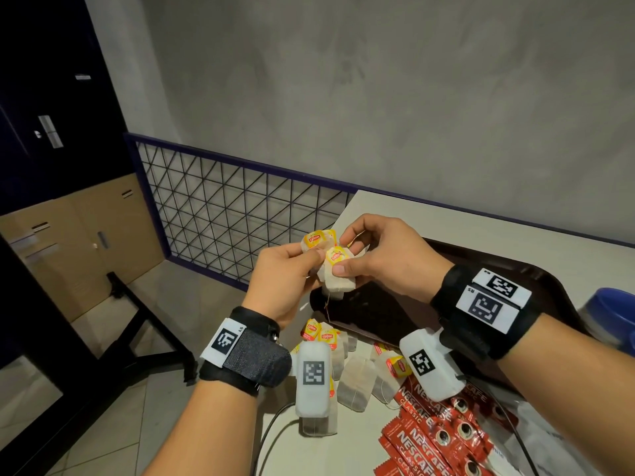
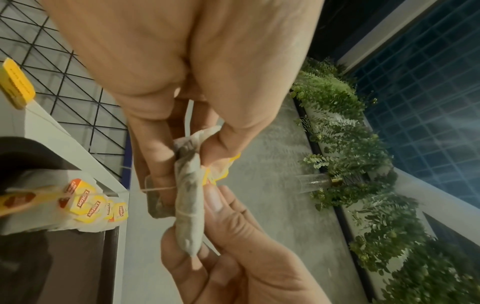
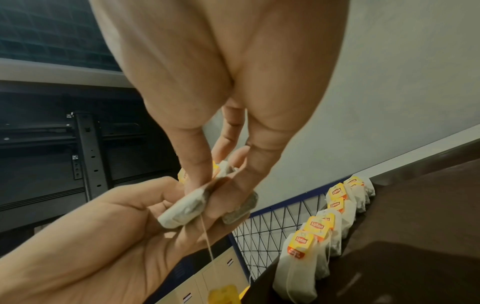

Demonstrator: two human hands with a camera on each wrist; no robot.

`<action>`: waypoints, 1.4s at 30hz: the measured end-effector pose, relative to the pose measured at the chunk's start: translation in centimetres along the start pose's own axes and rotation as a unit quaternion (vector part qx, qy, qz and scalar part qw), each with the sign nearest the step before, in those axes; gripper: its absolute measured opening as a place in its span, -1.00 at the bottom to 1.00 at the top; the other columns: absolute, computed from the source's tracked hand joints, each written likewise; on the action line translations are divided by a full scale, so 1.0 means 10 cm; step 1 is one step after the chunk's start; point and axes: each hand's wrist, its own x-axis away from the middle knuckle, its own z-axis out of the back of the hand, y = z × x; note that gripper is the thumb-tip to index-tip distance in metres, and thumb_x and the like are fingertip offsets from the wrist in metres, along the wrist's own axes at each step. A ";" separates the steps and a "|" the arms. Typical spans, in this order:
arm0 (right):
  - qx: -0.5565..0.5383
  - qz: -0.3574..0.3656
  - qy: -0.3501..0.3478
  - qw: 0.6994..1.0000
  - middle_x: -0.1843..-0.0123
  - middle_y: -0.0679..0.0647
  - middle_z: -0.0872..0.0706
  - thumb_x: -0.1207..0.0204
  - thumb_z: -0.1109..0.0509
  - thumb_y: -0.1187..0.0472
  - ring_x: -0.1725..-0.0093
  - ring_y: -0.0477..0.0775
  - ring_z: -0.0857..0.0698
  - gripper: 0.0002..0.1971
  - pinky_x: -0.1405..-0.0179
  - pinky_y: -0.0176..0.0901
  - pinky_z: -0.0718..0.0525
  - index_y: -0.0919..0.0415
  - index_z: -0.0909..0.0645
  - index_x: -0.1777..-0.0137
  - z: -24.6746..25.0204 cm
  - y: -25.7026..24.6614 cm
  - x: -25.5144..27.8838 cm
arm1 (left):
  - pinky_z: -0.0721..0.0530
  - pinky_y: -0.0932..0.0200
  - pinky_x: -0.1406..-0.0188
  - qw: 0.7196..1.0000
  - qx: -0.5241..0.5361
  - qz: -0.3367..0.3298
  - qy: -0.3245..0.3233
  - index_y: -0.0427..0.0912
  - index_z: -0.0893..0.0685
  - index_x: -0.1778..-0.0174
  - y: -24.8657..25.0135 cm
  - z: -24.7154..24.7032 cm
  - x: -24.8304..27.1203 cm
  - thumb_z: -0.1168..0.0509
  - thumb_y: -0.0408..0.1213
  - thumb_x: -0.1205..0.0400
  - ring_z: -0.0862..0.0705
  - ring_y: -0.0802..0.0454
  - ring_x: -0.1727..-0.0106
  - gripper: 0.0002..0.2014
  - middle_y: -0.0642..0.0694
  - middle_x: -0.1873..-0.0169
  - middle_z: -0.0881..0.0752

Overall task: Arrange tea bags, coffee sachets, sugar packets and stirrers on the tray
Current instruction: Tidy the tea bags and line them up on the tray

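Head view: Lipton-tagged tea bags (image 1: 335, 266) pinched between left hand (image 1: 280, 283) and right hand (image 1: 385, 255) fingers above Nescafé Classic sachets (image 1: 436, 431).

A grey plaster wall (image 1: 378, 97) was seen behind a black wire-grid railing (image 1: 223, 207). Tan cabinets (image 1: 79, 242) and a tiled floor (image 1: 103, 424) were seen left; greenery (image 2: 350, 144) was visible.

Head view looks down and forward from above onto both hands over the table (image 1: 385, 207) edge. Each wrist view looks along its palm, very close — both catch the held tea bags (image 2: 188, 197) and the row on the tray (image 3: 428, 205).
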 end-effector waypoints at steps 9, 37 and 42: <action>0.022 -0.015 -0.007 1.000 0.00 0.11 -0.78 -0.47 -0.66 0.36 0.14 -0.07 -0.82 -0.70 0.31 -0.32 -0.77 0.16 -0.77 -0.17 0.12 0.01 -0.01 | -0.82 0.09 0.08 0.999 -0.027 -0.012 0.026 -0.28 -0.84 -0.06 -0.01 0.01 -0.01 -0.33 -0.46 -0.74 -0.88 -0.11 -0.02 -0.84 -0.26 0.03 -0.89; -0.098 -0.023 0.007 0.995 -0.12 0.37 -0.79 -0.54 -0.51 0.56 0.01 0.38 -0.84 -0.76 0.19 -0.02 -0.89 0.26 -0.81 -0.10 0.27 0.10 0.01 | -0.83 -0.14 -0.15 0.992 -0.080 -0.054 0.076 -0.16 -0.87 0.05 0.06 0.12 -0.02 -0.31 -0.49 -0.71 -0.87 -0.22 -0.08 -0.76 -0.22 0.09 -0.90; -0.079 -0.037 0.014 0.996 -0.12 0.35 -0.83 -0.56 -0.54 0.50 -0.03 0.46 -0.83 -0.88 0.22 -0.13 -0.85 0.35 -0.82 -0.04 0.27 0.12 0.02 | -0.80 -0.22 -0.23 0.993 -0.081 -0.050 0.075 -0.12 -0.88 0.06 0.03 0.11 -0.02 -0.32 -0.48 -0.71 -0.87 -0.22 -0.09 -0.75 -0.23 0.06 -0.90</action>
